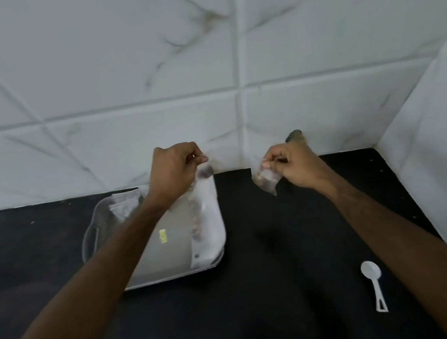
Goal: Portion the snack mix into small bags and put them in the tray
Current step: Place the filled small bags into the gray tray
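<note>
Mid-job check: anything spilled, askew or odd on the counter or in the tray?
No spill stands out. The long clear plastic bag pinched by the left hand hangs into the pale plastic tray. The right hand pinches a small clear bag.

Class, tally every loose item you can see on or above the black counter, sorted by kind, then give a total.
Large bag of snack mix, held by the left hand over the tray: 1
Small bags: 2, one in the right hand, one in the tray
Tray: 1
White spoon: 1
Total: 5
</note>
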`<act>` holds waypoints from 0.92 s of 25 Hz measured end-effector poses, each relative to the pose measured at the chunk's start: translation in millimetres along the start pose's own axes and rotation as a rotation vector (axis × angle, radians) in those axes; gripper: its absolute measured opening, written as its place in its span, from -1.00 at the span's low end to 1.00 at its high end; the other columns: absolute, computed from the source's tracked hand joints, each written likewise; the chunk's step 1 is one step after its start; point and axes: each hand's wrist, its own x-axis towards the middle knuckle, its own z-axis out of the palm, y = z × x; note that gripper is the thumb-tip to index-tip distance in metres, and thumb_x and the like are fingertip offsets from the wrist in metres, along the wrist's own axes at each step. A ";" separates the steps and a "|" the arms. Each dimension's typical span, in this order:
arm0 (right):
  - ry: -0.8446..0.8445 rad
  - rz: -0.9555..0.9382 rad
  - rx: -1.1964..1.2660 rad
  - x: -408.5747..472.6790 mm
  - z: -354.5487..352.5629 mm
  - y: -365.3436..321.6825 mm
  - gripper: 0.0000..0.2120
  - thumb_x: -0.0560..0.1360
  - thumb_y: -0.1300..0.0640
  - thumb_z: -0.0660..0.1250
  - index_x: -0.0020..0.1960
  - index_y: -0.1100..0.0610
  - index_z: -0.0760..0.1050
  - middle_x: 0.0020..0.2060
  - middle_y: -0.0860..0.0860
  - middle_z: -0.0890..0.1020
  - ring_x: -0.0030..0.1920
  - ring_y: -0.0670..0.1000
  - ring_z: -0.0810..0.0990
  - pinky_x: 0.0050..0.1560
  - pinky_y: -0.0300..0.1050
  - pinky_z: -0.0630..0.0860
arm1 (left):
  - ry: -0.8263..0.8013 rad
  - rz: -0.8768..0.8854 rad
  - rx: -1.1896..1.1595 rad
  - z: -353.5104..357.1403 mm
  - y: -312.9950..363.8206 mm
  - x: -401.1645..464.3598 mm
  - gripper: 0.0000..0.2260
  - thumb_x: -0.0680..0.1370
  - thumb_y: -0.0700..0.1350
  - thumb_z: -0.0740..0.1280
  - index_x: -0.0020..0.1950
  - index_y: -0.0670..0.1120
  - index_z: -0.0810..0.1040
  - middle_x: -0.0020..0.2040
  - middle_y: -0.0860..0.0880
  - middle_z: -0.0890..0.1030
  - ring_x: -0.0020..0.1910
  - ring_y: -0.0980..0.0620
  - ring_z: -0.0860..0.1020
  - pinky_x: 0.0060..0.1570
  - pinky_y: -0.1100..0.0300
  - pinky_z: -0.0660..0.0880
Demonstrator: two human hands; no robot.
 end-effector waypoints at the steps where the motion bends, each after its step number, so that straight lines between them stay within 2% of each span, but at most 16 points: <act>1: 0.014 -0.047 -0.046 8.4 6.2 -18.5 -0.88 0.56 0.18 0.40 -0.10 0.02 0.67 -0.24 -0.22 0.67 -0.21 -0.30 0.61 -0.14 -0.38 0.46 | 0.043 0.029 0.043 -16.5 -14.0 -7.6 -0.83 0.52 -0.01 0.45 -0.23 -0.06 0.63 -0.31 0.05 0.67 -0.39 -0.04 0.60 -0.14 -0.12 0.56; 2: 0.024 -0.087 -0.077 16.9 14.8 -35.8 -0.88 0.55 0.17 0.39 -0.10 0.01 0.67 -0.25 -0.24 0.66 -0.21 -0.31 0.60 -0.15 -0.38 0.46 | 0.067 0.040 0.074 -30.7 -28.3 -14.7 -0.81 0.51 -0.01 0.44 -0.24 -0.07 0.64 -0.31 0.05 0.68 -0.40 -0.04 0.60 -0.16 -0.14 0.56; 6: -0.038 -0.192 -0.153 53.3 74.9 -92.3 -0.91 0.56 0.07 0.38 -0.08 -0.04 0.65 -0.22 -0.24 0.65 -0.14 -0.15 0.63 -0.10 -0.15 0.53 | 0.028 -0.044 0.148 -77.0 -88.4 -46.3 -0.87 0.51 0.00 0.47 -0.15 -0.04 0.71 -0.31 0.04 0.70 -0.38 0.02 0.64 -0.12 -0.03 0.57; 9: -0.178 -0.189 -0.247 79.5 122.7 -108.0 -0.89 0.58 0.12 0.35 -0.02 -0.01 0.66 -0.15 -0.19 0.67 -0.16 -0.09 0.66 -0.07 -0.09 0.59 | -0.030 -0.039 0.281 -89.4 -127.0 -66.6 -0.95 0.58 -0.06 0.44 -0.04 0.02 0.70 -0.18 0.07 0.72 -0.22 0.02 0.69 -0.02 -0.01 0.49; 11: -0.251 -0.159 -0.265 95.6 149.4 -110.5 -0.85 0.57 0.17 0.34 -0.03 -0.02 0.66 -0.13 -0.15 0.69 -0.17 -0.07 0.69 -0.06 -0.05 0.64 | -0.122 -0.051 0.405 -87.9 -148.7 -74.9 -0.92 0.62 -0.06 0.38 0.04 0.06 0.67 -0.07 0.10 0.72 -0.08 0.03 0.68 0.04 0.00 0.36; 14: -0.328 -0.134 -0.328 113.7 187.1 -112.9 -0.84 0.53 0.20 0.36 -0.04 -0.03 0.67 -0.14 -0.13 0.69 -0.12 -0.06 0.67 -0.04 -0.07 0.61 | -0.253 -0.064 0.514 -76.9 -174.6 -85.2 -0.89 0.63 -0.01 0.32 0.05 0.10 0.65 0.00 0.10 0.71 0.04 0.03 0.65 0.09 0.01 0.30; 19: -0.455 -0.135 -0.440 135.4 246.1 -108.5 -0.90 0.51 0.17 0.42 0.00 0.04 0.67 -0.06 -0.03 0.69 -0.03 0.02 0.65 -0.01 -0.05 0.61 | -0.427 -0.098 0.476 -49.5 -207.5 -93.4 -0.86 0.62 -0.01 0.30 0.09 0.13 0.64 0.10 0.13 0.67 0.22 0.05 0.56 0.08 0.02 0.28; 23: -0.466 -0.134 -0.465 145.4 269.1 -104.0 -0.82 0.50 0.26 0.33 0.01 0.07 0.65 -0.03 0.02 0.70 0.00 0.08 0.65 -0.01 -0.06 0.58 | -0.413 -0.129 0.441 -33.7 -226.5 -94.7 -0.85 0.60 -0.10 0.34 0.11 0.10 0.64 0.11 0.09 0.66 0.27 0.00 0.54 0.06 -0.01 0.32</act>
